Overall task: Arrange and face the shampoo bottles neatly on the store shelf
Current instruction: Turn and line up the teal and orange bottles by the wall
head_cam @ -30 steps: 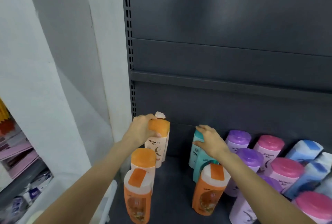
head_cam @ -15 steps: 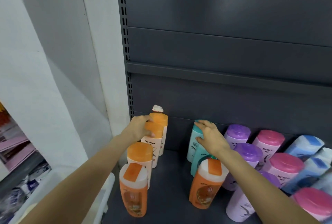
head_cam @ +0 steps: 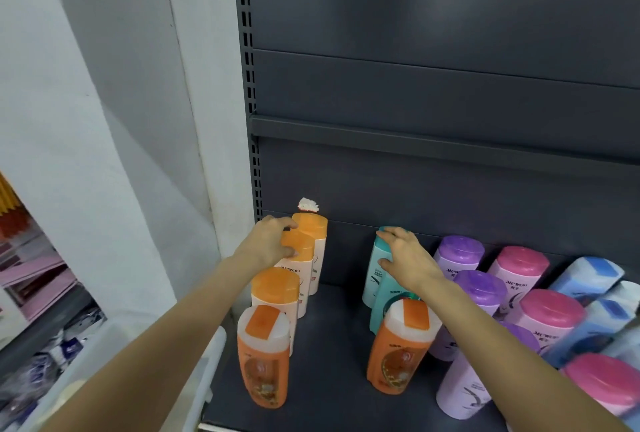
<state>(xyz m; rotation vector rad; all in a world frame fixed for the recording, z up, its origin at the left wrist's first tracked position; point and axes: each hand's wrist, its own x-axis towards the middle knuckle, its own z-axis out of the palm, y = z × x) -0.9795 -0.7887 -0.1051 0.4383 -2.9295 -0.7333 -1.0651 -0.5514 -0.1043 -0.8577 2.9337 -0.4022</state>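
Shelf (head_cam: 332, 345): left hand (head_cam: 268, 246) grips orange-capped bottle (head_cam: 298, 251); right hand (head_cam: 407, 258) grips teal bottle (head_cam: 374, 275).

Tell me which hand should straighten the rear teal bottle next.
Right. The right hand already grips the rear teal bottle at its cap, while the left hand holds an orange-capped bottle in the far-left column.

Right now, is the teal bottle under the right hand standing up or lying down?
Standing up. The teal bottle rests on its base on the shelf, cap at the top, with the right hand gripping its top.
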